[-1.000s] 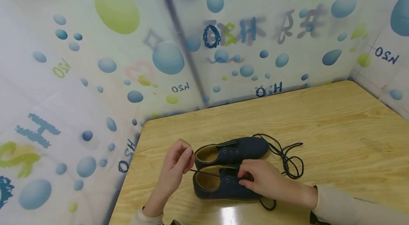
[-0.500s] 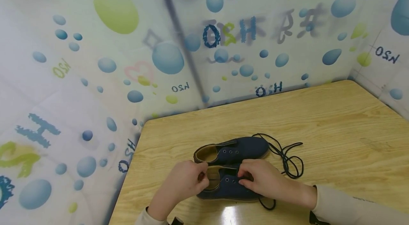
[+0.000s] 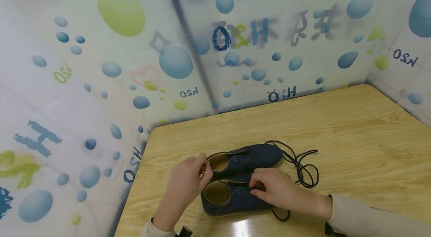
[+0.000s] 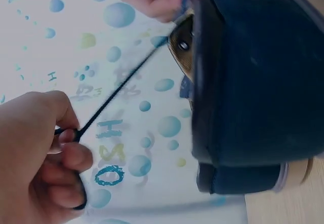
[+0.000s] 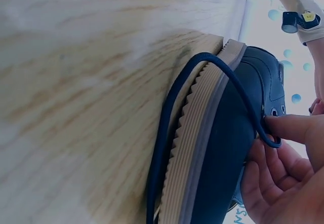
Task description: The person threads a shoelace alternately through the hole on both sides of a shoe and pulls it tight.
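Two navy lace-up shoes lie side by side on the table, toes to the right: a near shoe point(image 3: 232, 205) and a far shoe point(image 3: 263, 154). My left hand point(image 3: 190, 177), by the heel openings, grips a dark shoelace point(image 4: 121, 87) with curled fingers. That lace runs taut to the near shoe's eyelet area in the left wrist view. My right hand point(image 3: 276, 190) is at the near shoe's lacing. In the right wrist view, its thumb and fingers pinch a lace loop point(image 5: 166, 105) beside the eyelets point(image 5: 274, 112). The loop hangs over the ribbed sole point(image 5: 195, 133).
A loose tangle of dark lace point(image 3: 299, 165) lies on the wooden table point(image 3: 336, 125) beyond the toes. Walls covered in a bubble-print sheet point(image 3: 141, 61) stand along the table's back and sides.
My left hand came in over the near shoe's opening, then drew back left and up with the lace. The near shoe shifted slightly toward me. My right hand stayed almost still.
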`<state>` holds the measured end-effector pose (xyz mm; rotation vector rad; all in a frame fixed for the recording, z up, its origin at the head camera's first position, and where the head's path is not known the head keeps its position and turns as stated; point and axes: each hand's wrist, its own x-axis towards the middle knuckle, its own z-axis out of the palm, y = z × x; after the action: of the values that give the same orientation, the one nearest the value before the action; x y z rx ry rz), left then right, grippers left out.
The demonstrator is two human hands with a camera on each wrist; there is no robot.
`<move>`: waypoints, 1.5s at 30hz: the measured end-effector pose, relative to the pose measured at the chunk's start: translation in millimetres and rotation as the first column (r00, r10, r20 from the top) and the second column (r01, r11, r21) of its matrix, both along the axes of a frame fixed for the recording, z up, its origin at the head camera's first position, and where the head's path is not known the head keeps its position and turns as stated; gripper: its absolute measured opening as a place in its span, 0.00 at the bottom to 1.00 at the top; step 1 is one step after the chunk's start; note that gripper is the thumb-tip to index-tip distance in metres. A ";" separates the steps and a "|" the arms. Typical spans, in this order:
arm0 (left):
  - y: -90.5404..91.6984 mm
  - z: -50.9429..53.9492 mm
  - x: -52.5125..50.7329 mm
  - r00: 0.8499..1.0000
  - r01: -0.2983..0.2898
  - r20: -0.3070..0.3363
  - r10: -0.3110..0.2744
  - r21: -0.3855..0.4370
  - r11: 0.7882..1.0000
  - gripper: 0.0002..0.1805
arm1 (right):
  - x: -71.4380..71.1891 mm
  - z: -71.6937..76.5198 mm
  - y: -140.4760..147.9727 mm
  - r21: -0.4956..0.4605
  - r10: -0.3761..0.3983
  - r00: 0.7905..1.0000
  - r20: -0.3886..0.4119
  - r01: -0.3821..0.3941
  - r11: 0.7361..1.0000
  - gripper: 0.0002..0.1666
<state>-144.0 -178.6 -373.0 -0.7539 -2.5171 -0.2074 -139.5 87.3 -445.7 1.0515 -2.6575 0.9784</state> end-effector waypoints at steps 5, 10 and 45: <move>6.7 -3.8 1.0 0.936 0.115 0.328 -0.125 0.049 0.992 0.14 | -0.6 -0.4 1.5 -0.001 0.004 1.000 0.021 -0.004 1.000 0.07; 15.8 -15.0 0.0 0.843 0.207 0.512 -0.164 -0.028 0.978 0.11 | -3.9 2.8 6.1 -0.050 0.023 0.994 0.109 -0.018 0.999 0.06; 41.0 -8.4 15.8 0.702 0.315 0.287 -0.652 0.696 0.645 0.16 | -52.0 68.6 55.5 -0.443 0.093 0.927 0.363 0.084 0.892 0.12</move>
<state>-128.2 -137.6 -381.4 -1.2246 -2.3554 -1.5400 -191.5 142.8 -377.2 0.8259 -2.4769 1.8531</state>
